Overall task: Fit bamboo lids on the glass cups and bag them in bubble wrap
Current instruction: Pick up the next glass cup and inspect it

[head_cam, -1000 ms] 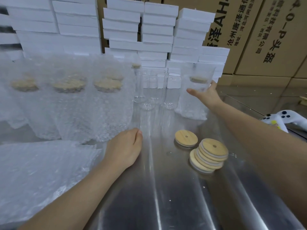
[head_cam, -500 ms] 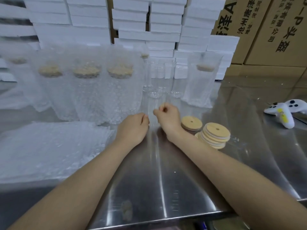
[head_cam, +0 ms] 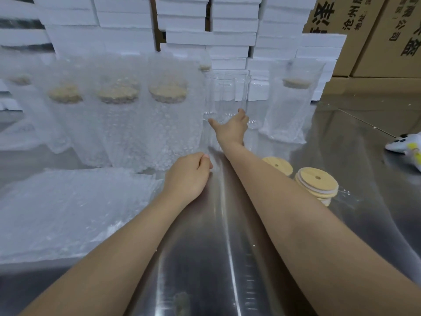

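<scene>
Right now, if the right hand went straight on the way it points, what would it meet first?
The right hand would probably meet the nearest bare glass cup just ahead; depth is unclear.

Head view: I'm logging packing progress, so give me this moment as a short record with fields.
right hand: open, reaching to the bare glass cups
left hand: resting on steel table, loosely curled, empty
bagged cups: lidded row at left, one at right
bamboo lids: a stack and a single, near right
bubble wrap bags: flat pile at left
</scene>
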The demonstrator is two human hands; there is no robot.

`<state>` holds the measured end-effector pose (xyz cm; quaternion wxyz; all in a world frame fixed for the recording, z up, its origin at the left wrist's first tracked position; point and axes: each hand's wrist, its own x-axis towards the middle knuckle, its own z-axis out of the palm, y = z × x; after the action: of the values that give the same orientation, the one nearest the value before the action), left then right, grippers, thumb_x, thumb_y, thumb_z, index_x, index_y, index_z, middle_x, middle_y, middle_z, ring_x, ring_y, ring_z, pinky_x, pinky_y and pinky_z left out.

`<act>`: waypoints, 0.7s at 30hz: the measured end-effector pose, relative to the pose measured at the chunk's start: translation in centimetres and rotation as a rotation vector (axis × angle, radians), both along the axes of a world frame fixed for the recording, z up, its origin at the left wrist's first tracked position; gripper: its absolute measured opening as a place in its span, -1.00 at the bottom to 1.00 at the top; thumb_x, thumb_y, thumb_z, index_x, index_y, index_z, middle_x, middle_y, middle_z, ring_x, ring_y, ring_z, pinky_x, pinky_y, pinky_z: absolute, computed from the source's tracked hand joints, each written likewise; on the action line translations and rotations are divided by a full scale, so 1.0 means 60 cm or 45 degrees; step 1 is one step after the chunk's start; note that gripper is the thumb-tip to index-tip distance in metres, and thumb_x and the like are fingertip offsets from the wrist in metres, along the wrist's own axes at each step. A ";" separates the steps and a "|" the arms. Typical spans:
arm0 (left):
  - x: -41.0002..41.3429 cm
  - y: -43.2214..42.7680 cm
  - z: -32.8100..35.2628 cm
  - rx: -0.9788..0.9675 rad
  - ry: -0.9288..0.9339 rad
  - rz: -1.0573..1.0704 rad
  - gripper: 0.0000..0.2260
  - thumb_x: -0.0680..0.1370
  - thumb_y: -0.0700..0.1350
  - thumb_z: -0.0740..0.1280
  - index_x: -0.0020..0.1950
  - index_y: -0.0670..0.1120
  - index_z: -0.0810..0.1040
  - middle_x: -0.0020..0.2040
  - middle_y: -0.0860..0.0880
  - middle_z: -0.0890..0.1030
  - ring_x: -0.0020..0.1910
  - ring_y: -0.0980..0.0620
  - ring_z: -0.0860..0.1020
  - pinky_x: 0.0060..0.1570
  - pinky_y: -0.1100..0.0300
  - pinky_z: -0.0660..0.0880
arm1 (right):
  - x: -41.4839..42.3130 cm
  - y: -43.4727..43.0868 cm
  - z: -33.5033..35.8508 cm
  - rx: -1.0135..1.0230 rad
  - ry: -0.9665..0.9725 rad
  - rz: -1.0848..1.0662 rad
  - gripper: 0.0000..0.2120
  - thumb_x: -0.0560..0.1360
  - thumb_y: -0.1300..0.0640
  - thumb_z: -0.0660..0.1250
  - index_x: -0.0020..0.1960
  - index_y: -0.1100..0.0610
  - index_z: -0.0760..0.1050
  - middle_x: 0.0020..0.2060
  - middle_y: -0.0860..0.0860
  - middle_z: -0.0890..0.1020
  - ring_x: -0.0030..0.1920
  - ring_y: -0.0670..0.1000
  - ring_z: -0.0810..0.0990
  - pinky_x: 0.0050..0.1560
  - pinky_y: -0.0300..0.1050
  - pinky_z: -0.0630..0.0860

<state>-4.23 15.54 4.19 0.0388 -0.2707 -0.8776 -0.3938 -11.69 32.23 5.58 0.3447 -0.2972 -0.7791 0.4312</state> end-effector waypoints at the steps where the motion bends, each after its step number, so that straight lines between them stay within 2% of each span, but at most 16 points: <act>1: -0.004 0.001 -0.001 -0.011 0.016 0.007 -0.67 0.65 -0.03 0.06 -0.12 -0.01 0.59 -0.26 0.07 0.60 -0.10 0.00 0.56 -0.01 0.07 0.47 | -0.007 0.004 -0.001 -0.004 -0.001 0.012 -0.08 0.41 -0.06 0.50 0.52 0.23 0.04 0.42 0.15 0.24 0.42 0.15 0.25 0.28 0.03 0.33; 5: -0.011 0.004 -0.006 -0.043 0.071 -0.002 -0.65 0.65 -0.01 0.05 -0.12 -0.03 0.60 -0.30 0.10 0.57 -0.16 0.03 0.55 -0.08 0.08 0.46 | -0.027 0.015 0.000 0.069 -0.059 -0.032 -0.07 0.41 -0.14 0.47 0.52 0.21 0.04 0.43 0.12 0.28 0.41 0.15 0.28 0.21 0.09 0.39; 9: -0.017 0.004 -0.004 -0.014 0.080 0.002 -0.67 0.63 -0.06 0.08 -0.15 -0.06 0.59 -0.32 0.08 0.57 -0.18 0.02 0.55 -0.15 0.14 0.43 | -0.032 0.012 0.004 0.133 -0.096 -0.049 -0.07 0.41 -0.12 0.46 0.52 0.25 0.03 0.41 0.13 0.29 0.38 0.19 0.29 0.21 0.09 0.38; 13: -0.019 0.001 0.001 0.073 0.033 -0.013 -0.70 0.63 -0.10 0.10 -0.14 -0.10 0.59 -0.31 0.03 0.57 -0.15 -0.07 0.56 -0.04 0.03 0.49 | 0.006 -0.014 -0.001 0.163 -0.091 -0.060 -0.08 0.36 -0.11 0.47 0.49 0.28 0.08 0.36 0.17 0.29 0.34 0.21 0.27 0.20 0.05 0.36; 16: -0.014 -0.004 0.003 0.178 0.060 -0.019 -0.76 0.63 -0.13 0.10 0.00 -0.16 0.55 -0.20 -0.11 0.62 -0.18 -0.11 0.56 -0.02 -0.07 0.48 | 0.065 -0.040 -0.009 0.206 -0.062 0.012 -0.16 0.35 -0.09 0.48 0.43 0.25 0.18 0.32 0.15 0.30 0.33 0.20 0.27 0.18 -0.01 0.33; 19: 0.002 -0.011 0.006 0.153 0.150 -0.020 -0.74 0.66 -0.06 0.05 0.25 -0.07 0.44 -0.06 -0.07 0.62 -0.04 -0.10 0.58 0.04 -0.05 0.49 | 0.140 -0.066 -0.015 0.224 -0.009 0.192 -0.15 0.32 -0.12 0.51 0.42 0.22 0.20 0.30 0.09 0.29 0.31 0.11 0.34 0.17 -0.14 0.33; 21: 0.011 -0.013 0.006 0.135 0.170 -0.037 -0.70 0.67 -0.03 0.03 0.34 -0.06 0.37 0.06 -0.03 0.58 0.08 -0.06 0.55 0.10 -0.01 0.45 | 0.180 -0.076 -0.017 0.170 0.042 0.291 -0.16 0.29 -0.15 0.54 0.38 0.16 0.23 0.21 0.00 0.29 0.16 -0.03 0.43 0.05 -0.29 0.34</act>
<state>-3.57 14.76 4.56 0.1057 -0.3066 -0.8469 -0.4214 -0.87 27.68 4.55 0.3253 -0.1758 -0.8290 0.4196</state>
